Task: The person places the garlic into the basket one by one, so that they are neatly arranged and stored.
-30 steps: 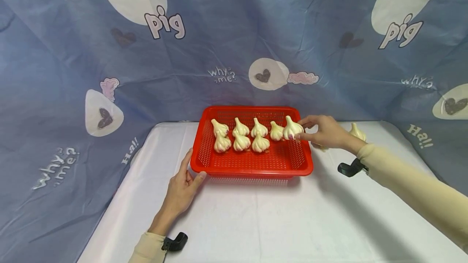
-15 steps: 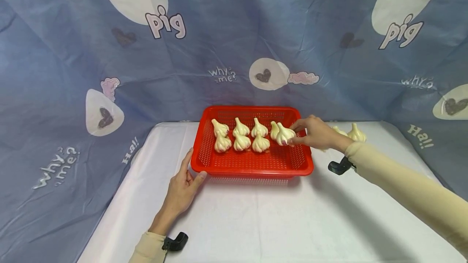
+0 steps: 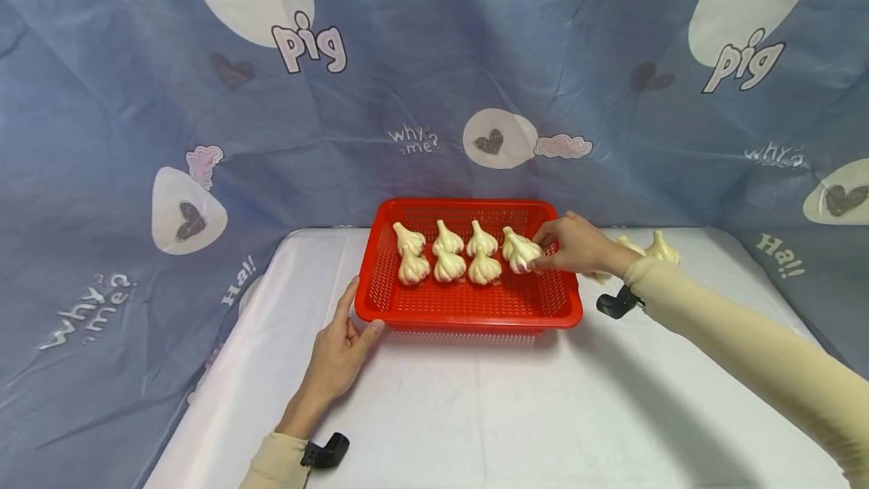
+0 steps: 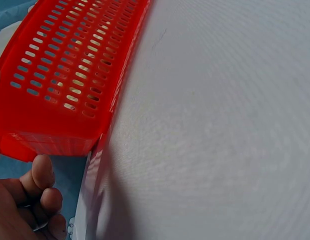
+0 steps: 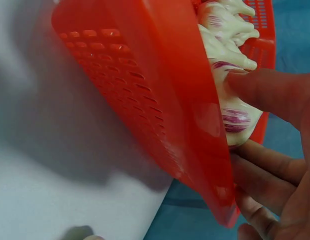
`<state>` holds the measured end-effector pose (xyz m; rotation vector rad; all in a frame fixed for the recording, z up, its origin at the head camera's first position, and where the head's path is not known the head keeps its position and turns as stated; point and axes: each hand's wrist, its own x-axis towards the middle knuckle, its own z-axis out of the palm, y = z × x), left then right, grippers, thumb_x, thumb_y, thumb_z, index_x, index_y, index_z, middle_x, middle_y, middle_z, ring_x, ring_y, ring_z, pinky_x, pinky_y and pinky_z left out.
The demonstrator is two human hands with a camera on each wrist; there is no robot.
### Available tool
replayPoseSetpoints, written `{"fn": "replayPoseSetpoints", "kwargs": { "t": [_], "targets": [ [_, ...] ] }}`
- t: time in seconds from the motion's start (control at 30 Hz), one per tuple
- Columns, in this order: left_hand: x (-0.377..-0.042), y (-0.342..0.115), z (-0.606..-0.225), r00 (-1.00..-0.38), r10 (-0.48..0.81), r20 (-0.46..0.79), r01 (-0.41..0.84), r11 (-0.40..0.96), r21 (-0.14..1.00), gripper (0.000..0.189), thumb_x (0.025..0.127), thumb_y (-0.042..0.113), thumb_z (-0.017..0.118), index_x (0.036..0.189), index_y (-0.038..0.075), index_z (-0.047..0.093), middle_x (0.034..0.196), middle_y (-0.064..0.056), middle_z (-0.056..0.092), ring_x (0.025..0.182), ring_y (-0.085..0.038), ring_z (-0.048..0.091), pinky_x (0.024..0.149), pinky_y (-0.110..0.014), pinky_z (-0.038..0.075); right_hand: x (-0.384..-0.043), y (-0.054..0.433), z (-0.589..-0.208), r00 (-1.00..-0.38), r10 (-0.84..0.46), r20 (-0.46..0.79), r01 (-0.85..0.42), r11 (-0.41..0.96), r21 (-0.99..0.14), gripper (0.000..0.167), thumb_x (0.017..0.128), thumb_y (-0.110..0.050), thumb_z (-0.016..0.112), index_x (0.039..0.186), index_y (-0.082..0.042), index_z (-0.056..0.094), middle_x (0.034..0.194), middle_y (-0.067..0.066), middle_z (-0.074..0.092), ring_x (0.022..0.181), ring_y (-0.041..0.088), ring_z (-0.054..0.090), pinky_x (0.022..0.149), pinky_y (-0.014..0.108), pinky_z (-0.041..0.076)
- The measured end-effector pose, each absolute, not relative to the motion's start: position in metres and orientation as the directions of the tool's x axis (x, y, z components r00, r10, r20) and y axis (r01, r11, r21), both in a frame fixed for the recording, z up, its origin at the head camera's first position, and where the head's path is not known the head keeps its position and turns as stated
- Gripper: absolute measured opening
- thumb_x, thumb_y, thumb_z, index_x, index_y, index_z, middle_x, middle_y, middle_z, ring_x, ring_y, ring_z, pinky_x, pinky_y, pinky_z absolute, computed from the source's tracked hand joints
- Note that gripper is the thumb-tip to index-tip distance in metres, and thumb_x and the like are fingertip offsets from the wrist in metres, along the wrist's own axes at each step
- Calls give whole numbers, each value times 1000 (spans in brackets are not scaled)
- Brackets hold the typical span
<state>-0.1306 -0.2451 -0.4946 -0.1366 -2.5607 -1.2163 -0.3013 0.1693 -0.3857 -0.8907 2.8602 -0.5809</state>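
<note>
A garlic bulb (image 3: 521,253) with purple streaks is held between the thumb and fingers of my right hand (image 3: 575,244), low inside the right part of a red plastic basket (image 3: 468,317). Just behind it, another bulb is mostly covered. Three pairs of pale garlic bulbs (image 3: 449,266) stand in the basket to the left, front ones overlapping back ones. My left hand (image 3: 337,357) holds the basket's front left corner, thumb at the front rim and index finger along the left side. In the left wrist view its other fingertips (image 4: 51,200) are curled below the rim.
More garlic bulbs (image 3: 661,247) lie on the white tablecloth (image 3: 475,413) right of the basket, partly behind the right forearm. A blue printed curtain (image 3: 421,59) hangs close behind the basket and along both sides.
My right hand has moved left and down with its garlic bulb, from above the basket's right rim to beside the back right bulb. My left hand and the basket stay put.
</note>
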Motion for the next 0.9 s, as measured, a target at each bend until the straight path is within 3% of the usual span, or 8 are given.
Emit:
{"fn": "replayPoseSetpoints", "kwargs": {
  "t": [0.27, 0.67, 0.9],
  "targets": [
    [-131, -245, -494, -951, -42, 307, 212, 633, 744, 85, 96, 32, 79, 167, 31, 32, 65, 4, 47, 53, -6, 41, 50, -26, 34, -303, 162, -389, -843, -537, -12, -500, 793, -348, 38, 81, -36, 91, 105, -8, 82, 96, 2, 83, 96, 24, 56, 85, 44, 39],
    [-131, -244, -495, -952, -42, 303, 208, 635, 744, 86, 96, 31, 79, 168, 32, 31, 65, 4, 47, 54, -6, 41, 51, -25, 34, -308, 153, -392, -868, -493, -65, -456, 841, -293, 33, 80, -41, 90, 92, -12, 79, 87, -1, 75, 108, 31, 58, 86, 49, 41],
    [-131, -244, -494, -953, -42, 300, 208, 629, 749, 86, 97, 30, 79, 168, 31, 31, 65, 4, 48, 54, -6, 41, 51, -25, 35, -311, 149, -390, -865, -491, -103, -449, 850, -276, 31, 79, -44, 91, 82, -17, 77, 82, -6, 76, 97, 22, 64, 80, 44, 40]
  ]
}}
